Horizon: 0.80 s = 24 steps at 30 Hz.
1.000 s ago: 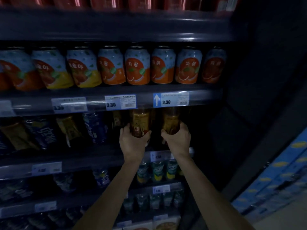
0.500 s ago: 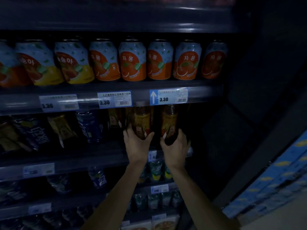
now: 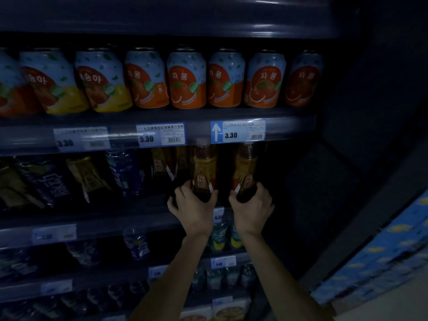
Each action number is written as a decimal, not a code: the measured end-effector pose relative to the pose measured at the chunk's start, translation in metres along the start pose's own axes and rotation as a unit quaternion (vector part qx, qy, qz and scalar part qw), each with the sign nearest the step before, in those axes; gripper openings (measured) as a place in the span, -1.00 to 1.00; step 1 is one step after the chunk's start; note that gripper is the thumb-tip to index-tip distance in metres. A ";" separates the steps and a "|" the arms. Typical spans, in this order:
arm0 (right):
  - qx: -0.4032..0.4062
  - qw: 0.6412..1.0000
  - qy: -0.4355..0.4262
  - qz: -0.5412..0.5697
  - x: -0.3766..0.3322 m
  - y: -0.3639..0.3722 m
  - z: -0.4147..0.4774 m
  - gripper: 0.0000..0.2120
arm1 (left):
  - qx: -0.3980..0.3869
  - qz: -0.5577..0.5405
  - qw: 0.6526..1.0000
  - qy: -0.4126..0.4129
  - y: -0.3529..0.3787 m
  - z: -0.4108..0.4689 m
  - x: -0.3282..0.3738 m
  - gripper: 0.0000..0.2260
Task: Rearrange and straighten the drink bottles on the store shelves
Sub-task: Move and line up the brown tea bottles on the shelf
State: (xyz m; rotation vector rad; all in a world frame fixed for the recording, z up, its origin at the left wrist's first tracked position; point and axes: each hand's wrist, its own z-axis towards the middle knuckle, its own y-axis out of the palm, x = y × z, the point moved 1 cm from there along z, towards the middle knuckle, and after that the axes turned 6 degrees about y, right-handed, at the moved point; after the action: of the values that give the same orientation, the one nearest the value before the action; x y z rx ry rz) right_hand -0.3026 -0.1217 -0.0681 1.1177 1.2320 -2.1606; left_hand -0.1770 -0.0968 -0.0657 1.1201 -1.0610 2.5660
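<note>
Two amber tea bottles with yellow-and-red labels stand upright side by side on the second shelf. My left hand (image 3: 193,210) grips the base of the left tea bottle (image 3: 203,169). My right hand (image 3: 252,208) grips the base of the right tea bottle (image 3: 246,167). Both bottle necks reach up behind the shelf rail (image 3: 115,137) with its price tags. More tea bottles (image 3: 159,162) of the same kind stand to the left, farther back in the dark.
A row of orange and yellow fruit cans (image 3: 186,81) fills the shelf above. Blue bottles (image 3: 126,172) and tilted packs (image 3: 48,181) sit left on the same shelf. Green bottles (image 3: 218,237) stand on the shelf below. Blue cartons (image 3: 379,258) are stacked at the right.
Both hands have slid down from the bottles' middles to their bases, and the two bottles now stand more upright and show more label. The view has moved closer to the shelf.
</note>
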 end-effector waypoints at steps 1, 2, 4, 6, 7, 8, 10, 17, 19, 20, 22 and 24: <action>0.003 1.000 0.005 0.007 0.002 -0.003 0.000 -0.44 | -0.003 0.006 1.000 0.000 0.002 -0.002 0.003 -0.33; 0.005 1.000 0.007 0.014 0.003 -0.005 0.001 -0.44 | -0.005 0.009 1.000 0.001 0.003 -0.004 0.007 -0.34; -0.001 1.000 0.008 0.022 0.006 -0.011 0.003 -0.44 | -0.009 0.007 1.000 -0.005 0.007 -0.009 0.015 -0.35; -0.009 0.999 0.006 0.031 0.009 -0.015 0.007 -0.47 | -0.015 0.004 1.000 -0.008 0.012 -0.013 0.021 -0.34; -0.014 0.999 0.006 0.040 0.010 -0.017 0.008 -0.49 | -0.018 0.003 1.000 -0.008 0.014 -0.015 0.024 -0.34; -0.016 0.998 0.005 0.052 0.010 -0.018 0.009 -0.51 | -0.022 0.001 1.000 -0.007 0.016 -0.017 0.026 -0.34; -0.016 0.997 0.000 0.075 0.011 -0.019 0.009 -0.55 | -0.022 -0.005 1.000 -0.001 0.021 -0.018 0.031 -0.34; -0.002 0.993 -0.013 0.118 0.012 -0.021 0.011 -0.63 | -0.032 -0.008 0.999 0.011 0.028 -0.021 0.038 -0.35; 0.004 0.993 -0.016 0.120 0.013 -0.021 0.010 -0.63 | -0.032 -0.007 0.999 0.010 0.028 -0.022 0.040 -0.35; 0.002 0.993 -0.010 0.120 0.013 -0.021 0.010 -0.61 | -0.033 -0.008 0.999 0.007 0.027 -0.022 0.041 -0.35; -0.007 0.992 0.006 0.124 0.012 -0.019 0.007 -0.58 | -0.044 -0.014 0.999 0.006 0.025 -0.022 0.041 -0.35; -0.013 0.991 0.007 0.137 0.010 -0.018 0.003 -0.57 | -0.057 -0.034 0.998 0.020 0.021 -0.023 0.038 -0.35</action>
State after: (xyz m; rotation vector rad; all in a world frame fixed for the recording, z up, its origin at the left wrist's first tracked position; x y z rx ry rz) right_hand -0.3219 -0.1143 -0.0661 1.2143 1.0410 -1.9304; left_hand -0.2262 -0.1025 -0.0622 1.0544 -1.1240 2.4313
